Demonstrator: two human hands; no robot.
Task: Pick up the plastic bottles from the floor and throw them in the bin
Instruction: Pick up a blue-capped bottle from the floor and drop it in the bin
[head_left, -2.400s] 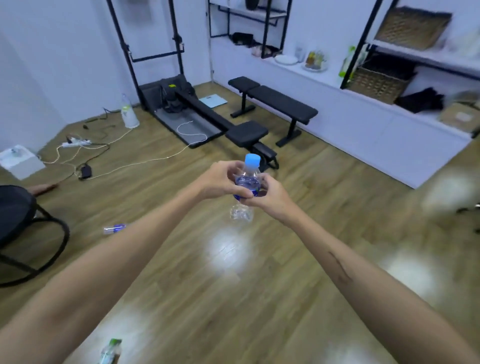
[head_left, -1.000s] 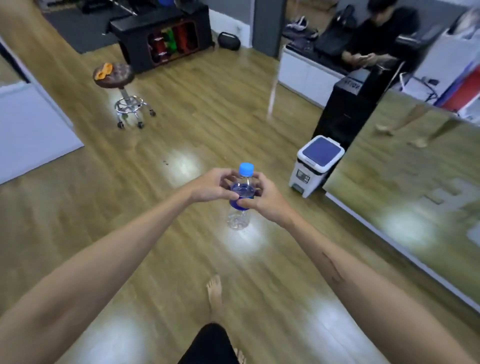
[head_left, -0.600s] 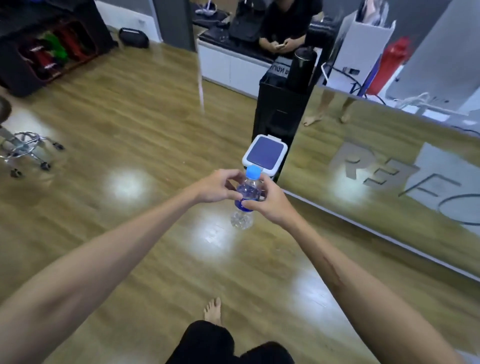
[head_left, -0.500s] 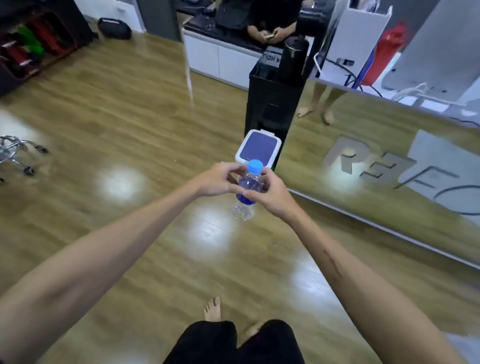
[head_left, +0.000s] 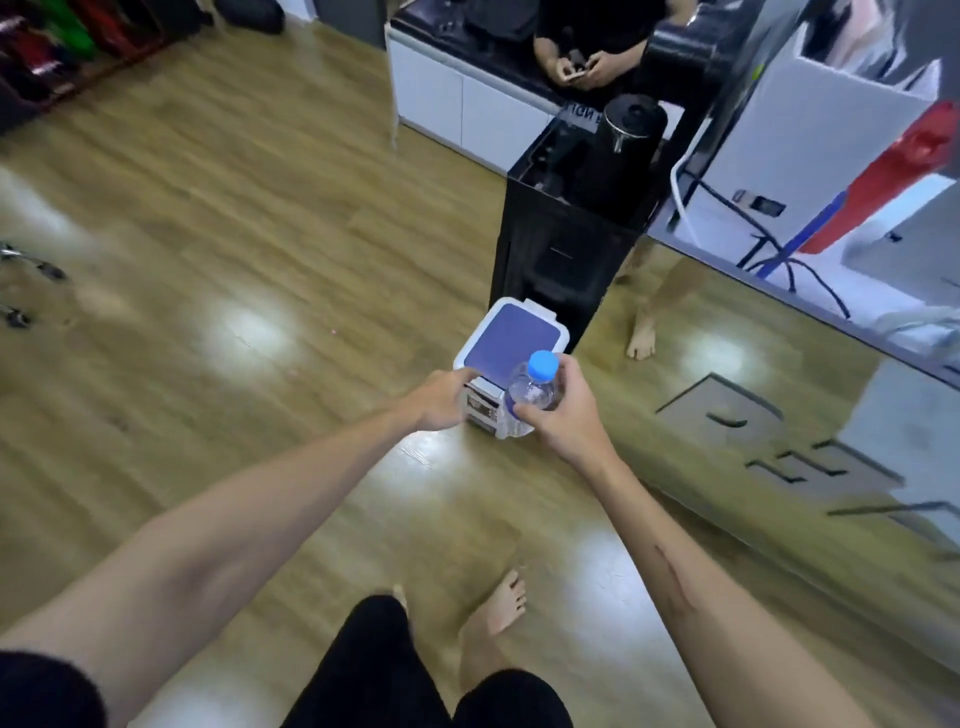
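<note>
A clear plastic bottle (head_left: 532, 387) with a light blue cap is upright in my right hand (head_left: 563, 413), which grips its body. Just behind it on the wooden floor stands the white bin (head_left: 511, 340) with a closed blue-purple lid. My left hand (head_left: 441, 400) has let go of the bottle and reaches toward the bin's near left corner, index finger extended by the lid edge. Whether it touches the bin is unclear.
A tall black appliance (head_left: 566, 228) stands right behind the bin. A mirror wall (head_left: 779, 415) runs along the right. A seated person (head_left: 587, 47) is at a white counter beyond. My bare feet (head_left: 501, 605) are on the floor below.
I turned away from the benches and walked up to the bin, which now sits just behind my hands. My left hand released the bottle and moved toward the lid.
</note>
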